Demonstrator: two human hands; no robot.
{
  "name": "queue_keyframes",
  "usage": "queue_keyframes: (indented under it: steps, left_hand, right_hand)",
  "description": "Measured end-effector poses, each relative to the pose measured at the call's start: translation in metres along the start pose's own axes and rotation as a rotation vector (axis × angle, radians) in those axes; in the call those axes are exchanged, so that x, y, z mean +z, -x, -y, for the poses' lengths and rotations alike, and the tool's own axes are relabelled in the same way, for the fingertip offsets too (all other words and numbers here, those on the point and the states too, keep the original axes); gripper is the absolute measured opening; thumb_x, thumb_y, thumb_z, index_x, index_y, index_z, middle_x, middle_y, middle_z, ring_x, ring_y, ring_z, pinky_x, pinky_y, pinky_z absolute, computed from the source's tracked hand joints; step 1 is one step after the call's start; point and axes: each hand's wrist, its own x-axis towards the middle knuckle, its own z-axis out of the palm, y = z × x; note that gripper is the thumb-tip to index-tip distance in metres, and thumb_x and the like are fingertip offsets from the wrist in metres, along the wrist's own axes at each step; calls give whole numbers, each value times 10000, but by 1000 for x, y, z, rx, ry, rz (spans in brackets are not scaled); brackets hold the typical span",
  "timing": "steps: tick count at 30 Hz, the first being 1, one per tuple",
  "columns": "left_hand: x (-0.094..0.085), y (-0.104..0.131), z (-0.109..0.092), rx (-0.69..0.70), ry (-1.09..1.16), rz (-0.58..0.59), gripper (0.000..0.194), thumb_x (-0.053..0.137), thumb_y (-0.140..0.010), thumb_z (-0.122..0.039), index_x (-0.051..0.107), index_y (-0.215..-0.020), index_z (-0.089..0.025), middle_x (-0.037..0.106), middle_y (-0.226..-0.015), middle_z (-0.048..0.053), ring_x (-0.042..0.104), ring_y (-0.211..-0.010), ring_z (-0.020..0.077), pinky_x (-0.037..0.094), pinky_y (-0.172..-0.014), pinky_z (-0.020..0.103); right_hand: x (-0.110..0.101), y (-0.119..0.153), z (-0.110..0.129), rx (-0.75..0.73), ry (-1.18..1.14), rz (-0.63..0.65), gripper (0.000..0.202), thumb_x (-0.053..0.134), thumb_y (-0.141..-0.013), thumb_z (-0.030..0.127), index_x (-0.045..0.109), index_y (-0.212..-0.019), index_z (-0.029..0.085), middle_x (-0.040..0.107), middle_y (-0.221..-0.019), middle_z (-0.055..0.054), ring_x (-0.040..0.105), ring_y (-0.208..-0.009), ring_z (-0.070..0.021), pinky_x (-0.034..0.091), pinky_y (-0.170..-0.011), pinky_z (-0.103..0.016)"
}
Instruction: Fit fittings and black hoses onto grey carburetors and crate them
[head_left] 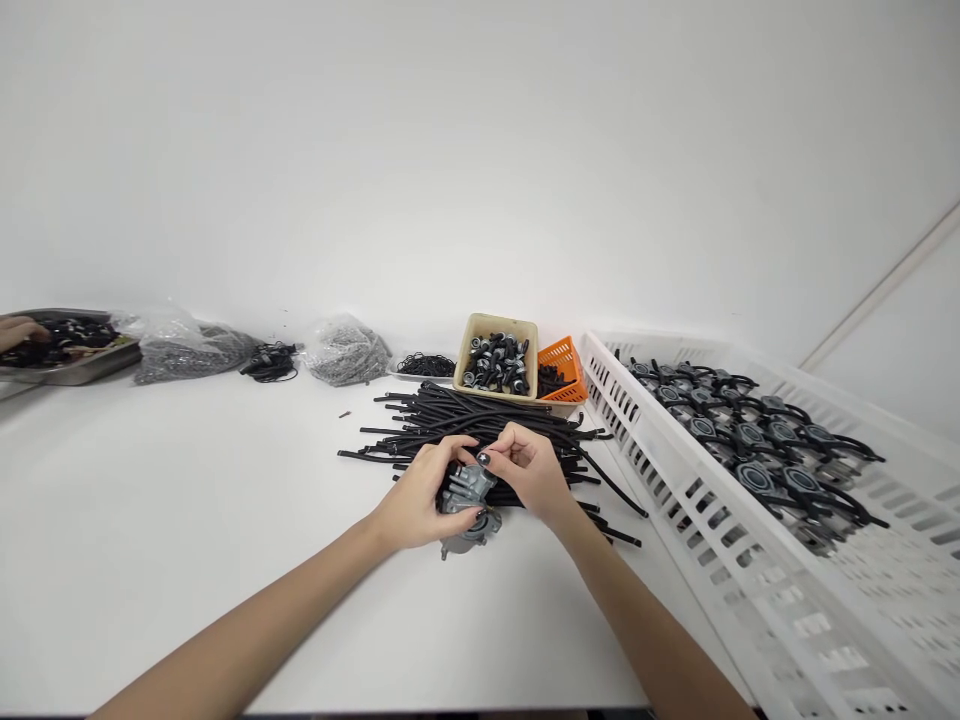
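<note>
Grey metal casting [466, 490], at near edge of black hoses [442, 410]. My left hand [429, 497] curls round it; right hand [529, 470] bunched at its top, hold unclear. Slack left grip could let it twist.

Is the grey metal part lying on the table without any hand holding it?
No, the left hand holds the grey metal part.

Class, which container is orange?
The small slotted basket holding black pieces, right of the cream tub and left of the white crate; only it is orange.
</note>
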Motion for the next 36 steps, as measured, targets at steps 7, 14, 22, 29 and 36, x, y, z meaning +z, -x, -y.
queue_keyframes:
  steps: [7,14,22,29,36]
  left_hand:
    - [-1,0,2,-17,-2,7,610,644,-767,-379,411,-1310,-227,621,-1178,89,570,-1083,288,448,-948,433]
    - [-4,0,0,-18,-49,12,605,644,-767,-401,430,-1303,-220,640,-1126,87,576,-1046,283,451,-934,420]
    - [-5,-2,-1,6,-72,20,571,642,-765,-406,450,-1269,-218,640,-1102,76,588,-1028,287,457,-921,411]
    - [-5,0,1,43,-56,31,562,625,-762,-400,447,-1262,-218,627,-1098,73,575,-1018,281,431,-951,427]
    - [-6,-1,1,39,-57,49,559,598,-788,-423,429,-1277,-210,620,-1111,77,565,-1037,279,415,-962,431]
  right_hand:
    - [-9,-2,7,52,-6,124,374,766,-732,532,642,-794,185,458,-576,58,383,-538,-98,323,-533,-249]
    - [-22,-4,5,129,130,271,368,788,-718,512,742,-829,164,539,-641,22,429,-583,-109,352,-547,-258]
    - [-20,-6,3,88,71,259,309,805,-705,512,806,-794,216,556,-755,-15,521,-712,-158,426,-655,-305]
    - [-20,-5,2,74,53,302,273,801,-719,496,818,-822,244,549,-747,-9,512,-715,-155,427,-667,-300]
    - [-17,-4,4,152,24,275,361,830,-667,505,805,-829,183,594,-700,-6,492,-668,-140,414,-631,-285]
